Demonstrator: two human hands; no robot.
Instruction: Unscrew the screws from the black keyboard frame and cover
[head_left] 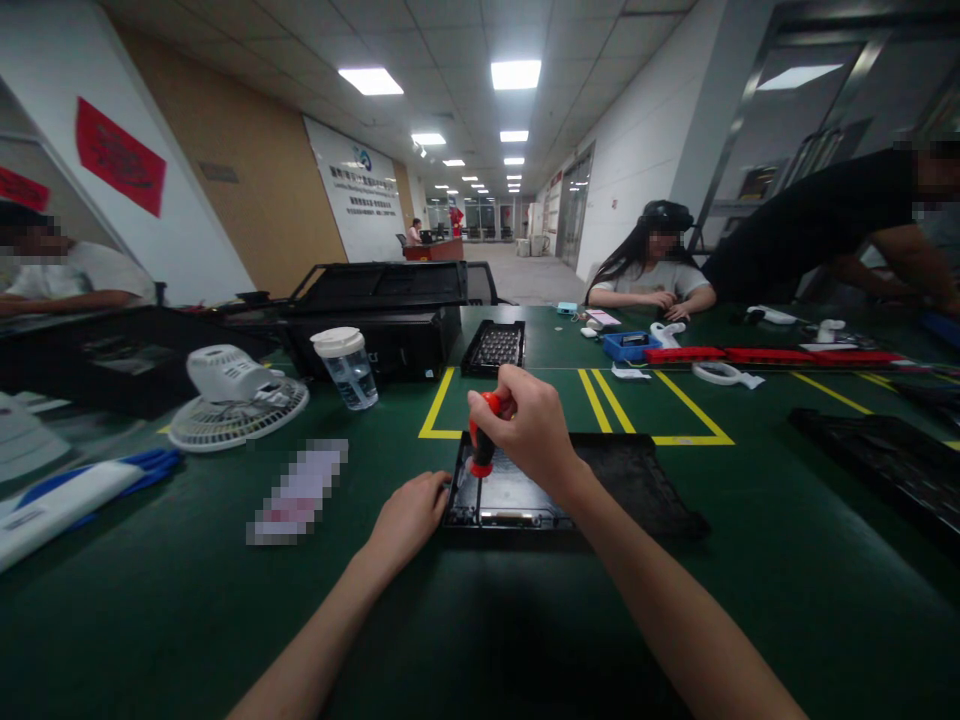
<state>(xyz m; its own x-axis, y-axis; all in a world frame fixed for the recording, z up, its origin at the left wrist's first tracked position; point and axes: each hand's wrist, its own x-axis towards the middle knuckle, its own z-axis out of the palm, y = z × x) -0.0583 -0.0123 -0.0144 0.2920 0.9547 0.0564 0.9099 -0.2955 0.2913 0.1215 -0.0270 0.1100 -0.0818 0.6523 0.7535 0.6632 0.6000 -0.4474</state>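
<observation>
In the head view, a flat black casing (630,480) lies on the green table in front of me, with a silvery plate (517,495) set in its left part. My right hand (529,425) is closed around the red and black handle of a screwdriver (482,440). It stands upright over the casing's left part, near the plate's edge; I cannot make out what its tip touches. My left hand (412,510) grips the casing's left edge, its fingertips partly hidden there.
Left are a fan (240,400), a lidded cup (346,365) and a blurred flat item (300,492). Behind stand a black case (375,340) and a tray of small parts (495,346). A blue box (630,346) and tape roll (716,374) lie right. Other people sit or lean nearby.
</observation>
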